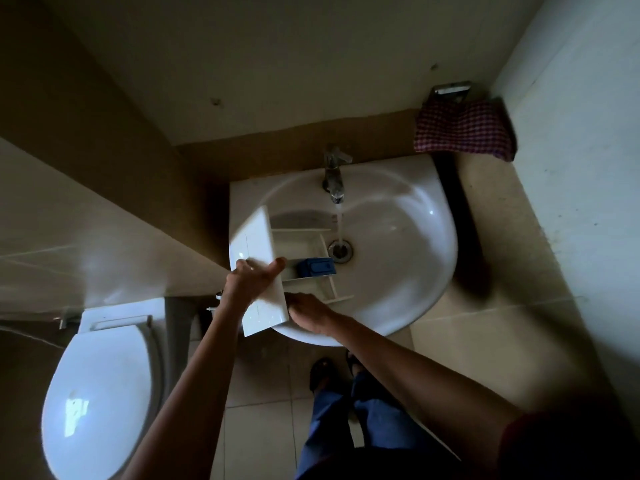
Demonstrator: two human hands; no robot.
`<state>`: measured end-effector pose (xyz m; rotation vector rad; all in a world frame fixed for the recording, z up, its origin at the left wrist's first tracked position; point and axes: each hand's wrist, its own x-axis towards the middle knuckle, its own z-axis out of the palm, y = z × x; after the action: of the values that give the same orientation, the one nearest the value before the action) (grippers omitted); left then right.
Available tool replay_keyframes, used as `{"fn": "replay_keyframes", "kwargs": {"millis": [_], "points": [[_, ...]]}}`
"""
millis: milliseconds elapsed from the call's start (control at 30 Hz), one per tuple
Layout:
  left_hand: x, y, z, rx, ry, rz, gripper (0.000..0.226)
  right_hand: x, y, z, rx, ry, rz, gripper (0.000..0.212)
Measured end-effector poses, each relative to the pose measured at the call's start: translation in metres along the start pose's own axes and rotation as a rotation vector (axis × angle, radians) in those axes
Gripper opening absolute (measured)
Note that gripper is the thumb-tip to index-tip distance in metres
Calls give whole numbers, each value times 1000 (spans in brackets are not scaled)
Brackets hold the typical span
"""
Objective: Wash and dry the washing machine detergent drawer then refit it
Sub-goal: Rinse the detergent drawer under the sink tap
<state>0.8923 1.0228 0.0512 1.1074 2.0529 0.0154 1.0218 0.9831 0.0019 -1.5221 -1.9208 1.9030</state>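
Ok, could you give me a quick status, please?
Left hand grips drawer front panel; right hand holds its near side. Drawer over sink, tap stream beside it. Nothing obstructing.

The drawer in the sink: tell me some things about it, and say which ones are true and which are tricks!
1. The tap is running. True.
2. The water lands inside the detergent drawer. False: it falls beside the drawer, straight to the drain.
3. The left hand holds the drawer's white front panel. True.
4. The insert in the drawer is red. False: the insert is blue.
5. The checked cloth lies in the sink. False: the checked cloth hangs on the wall, beyond the sink to the right.
6. The toilet lid is down. True.
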Motion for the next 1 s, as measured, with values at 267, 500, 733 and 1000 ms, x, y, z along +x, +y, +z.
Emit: {"fn": "replay_keyframes", "kwargs": {"millis": [267, 500, 733, 1000], "points": [[-12, 1, 0, -98, 26, -41, 88, -15, 13, -11, -2, 133, -170, 35], [1, -11, -5, -554, -102, -116, 110, -25, 27, -56, 516, 389, -115, 10], [-23, 18, -4, -856, -267, -97, 23, 21, 37, -143, 1418, 542, 255, 16], [-25, 31, 4, -782, -267, 1, 25, 66, 26, -167, 1764, 512, 326, 23]]}}
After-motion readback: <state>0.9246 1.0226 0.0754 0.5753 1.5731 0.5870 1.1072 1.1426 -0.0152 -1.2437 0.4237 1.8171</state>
